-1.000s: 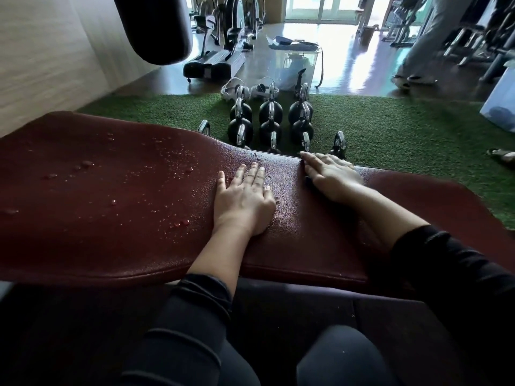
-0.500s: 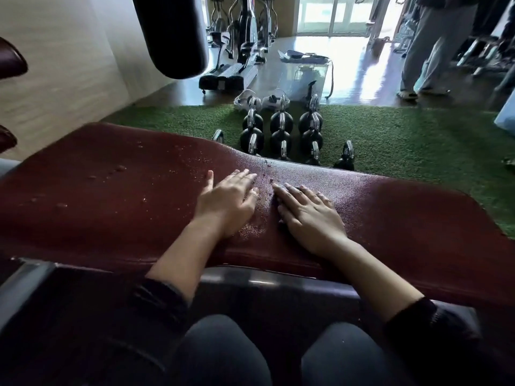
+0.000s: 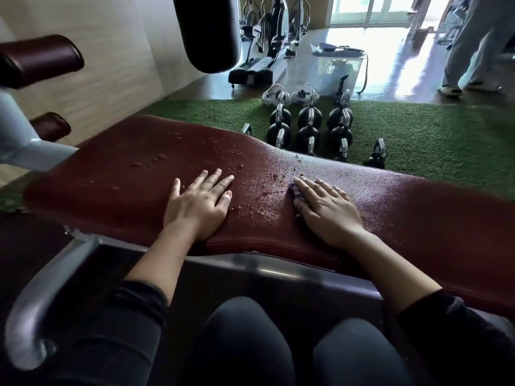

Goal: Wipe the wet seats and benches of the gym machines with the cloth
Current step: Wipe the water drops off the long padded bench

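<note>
A long dark-red padded bench (image 3: 117, 174) runs across the view, beaded with water drops in its middle and left part. My left hand (image 3: 199, 203) lies flat on the pad with fingers spread, holding nothing. My right hand (image 3: 326, 207) presses flat on a small purple-and-white cloth (image 3: 296, 194), of which only an edge shows under the fingers. A wet patch of drops lies between the two hands. The pad to the right of my right hand looks free of drops.
Rows of black kettlebells (image 3: 308, 129) stand on green turf just beyond the bench. A black punching bag (image 3: 207, 32) hangs above left. A grey machine frame (image 3: 33, 299) curves at lower left. A person's legs (image 3: 468, 48) stand far right.
My right hand with the cloth has slid back to the right along the pad. My left hand stayed flat. The camera has shifted, showing more of the frame and left pads.
</note>
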The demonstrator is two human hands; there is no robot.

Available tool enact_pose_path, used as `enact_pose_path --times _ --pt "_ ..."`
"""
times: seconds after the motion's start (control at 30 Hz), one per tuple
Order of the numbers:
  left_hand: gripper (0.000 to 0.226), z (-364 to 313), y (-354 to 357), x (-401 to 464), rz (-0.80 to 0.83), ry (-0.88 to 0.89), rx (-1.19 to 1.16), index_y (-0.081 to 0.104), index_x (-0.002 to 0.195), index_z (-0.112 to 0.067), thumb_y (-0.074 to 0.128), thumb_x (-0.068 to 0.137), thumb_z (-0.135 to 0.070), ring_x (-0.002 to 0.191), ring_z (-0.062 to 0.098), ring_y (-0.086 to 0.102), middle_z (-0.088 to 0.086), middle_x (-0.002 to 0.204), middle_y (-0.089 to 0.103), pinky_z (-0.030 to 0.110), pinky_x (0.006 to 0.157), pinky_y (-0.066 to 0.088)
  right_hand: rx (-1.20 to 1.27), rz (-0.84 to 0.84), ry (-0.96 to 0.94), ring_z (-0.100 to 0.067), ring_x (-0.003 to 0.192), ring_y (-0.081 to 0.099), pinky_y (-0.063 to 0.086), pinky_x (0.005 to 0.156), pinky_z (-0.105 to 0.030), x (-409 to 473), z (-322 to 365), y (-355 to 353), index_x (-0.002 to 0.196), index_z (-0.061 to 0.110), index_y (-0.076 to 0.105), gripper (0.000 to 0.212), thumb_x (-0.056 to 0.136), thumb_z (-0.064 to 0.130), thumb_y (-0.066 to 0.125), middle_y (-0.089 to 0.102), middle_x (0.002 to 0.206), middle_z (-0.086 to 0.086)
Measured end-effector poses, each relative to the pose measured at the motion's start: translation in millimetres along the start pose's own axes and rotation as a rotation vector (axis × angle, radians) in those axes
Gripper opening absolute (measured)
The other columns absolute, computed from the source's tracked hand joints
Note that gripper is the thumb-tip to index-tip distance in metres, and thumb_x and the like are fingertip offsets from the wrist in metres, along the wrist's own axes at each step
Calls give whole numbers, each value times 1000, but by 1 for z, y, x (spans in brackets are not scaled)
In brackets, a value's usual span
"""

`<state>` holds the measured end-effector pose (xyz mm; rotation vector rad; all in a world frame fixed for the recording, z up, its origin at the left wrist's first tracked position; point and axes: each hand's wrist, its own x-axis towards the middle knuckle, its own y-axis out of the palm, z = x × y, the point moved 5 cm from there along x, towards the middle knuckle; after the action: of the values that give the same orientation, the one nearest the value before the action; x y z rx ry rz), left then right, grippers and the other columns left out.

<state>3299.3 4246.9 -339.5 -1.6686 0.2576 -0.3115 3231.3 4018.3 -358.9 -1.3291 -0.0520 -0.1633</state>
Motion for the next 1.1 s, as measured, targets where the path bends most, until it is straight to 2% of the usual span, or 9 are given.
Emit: enact_pose_path --times 0.13,0.33,0.43,0.53,0.63,0.7,0.83,0.97,1.1 --pt "47 2 0 1 -26 -5 -48 17 149 -46 18 102 -43 146 1 2 -21 159 7 45 119 -5 6 15 -74 -7 146 6 3 119 -33 23 33 6 149 40 11 51 99 49 21 12 157 19" --pt "47 4 -2 2 -39 -18 -93 20 150 -43 17 103 -39 146 0 4 -23 158 10 42 119 -3 9 -30 -332 -11 144 17 13 118 -36 2 95 11 149 35 20 53 98 49 20 24 155 16" --pt "46 5 -1 3 -45 -15 -106 23 149 -43 18 103 -39 146 0 6 -23 158 12 41 119 -2 -26 -77 -492 -12 142 26 25 115 -38 -29 90 10 148 32 28 52 98 46 22 32 152 14" --pt "46 6 0 2 -54 -11 -110 24 149 -44 19 103 -40 146 -1 6 -23 157 13 41 119 -3 -83 -68 -594 -11 141 27 30 113 -38 -51 57 6 148 32 27 50 99 44 27 31 153 14" --pt "46 6 0 2 -59 -16 -112 24 149 -44 19 103 -40 146 0 6 -24 157 12 40 118 -4 -76 -17 -541 -5 143 20 15 117 -26 -43 23 -3 147 39 23 50 99 50 21 26 153 18" --pt "46 5 0 2 -60 -19 -104 24 149 -44 19 103 -40 146 0 6 -24 157 12 41 118 -3 -42 12 -402 -4 144 14 3 114 -17 -21 9 -6 145 46 16 52 94 58 13 21 153 21" --pt "46 4 0 3 -71 -22 -101 25 148 -44 19 103 -40 145 -1 7 -24 157 13 42 118 -2 -45 4 -211 -7 145 9 5 119 -29 25 31 4 148 40 15 53 97 54 17 16 156 19" --pt "46 7 0 3 -80 -24 -125 27 148 -44 18 103 -40 145 -2 8 -25 156 15 41 118 -2 -18 -56 -322 -13 144 20 15 118 -37 14 93 13 148 33 24 54 98 49 18 27 154 12" --pt "46 7 0 2 -88 -19 -138 28 148 -43 18 103 -39 145 -2 8 -25 156 16 39 118 -2 -102 -105 -512 -13 141 29 25 115 -36 -35 83 11 148 30 28 52 98 45 24 34 151 11"
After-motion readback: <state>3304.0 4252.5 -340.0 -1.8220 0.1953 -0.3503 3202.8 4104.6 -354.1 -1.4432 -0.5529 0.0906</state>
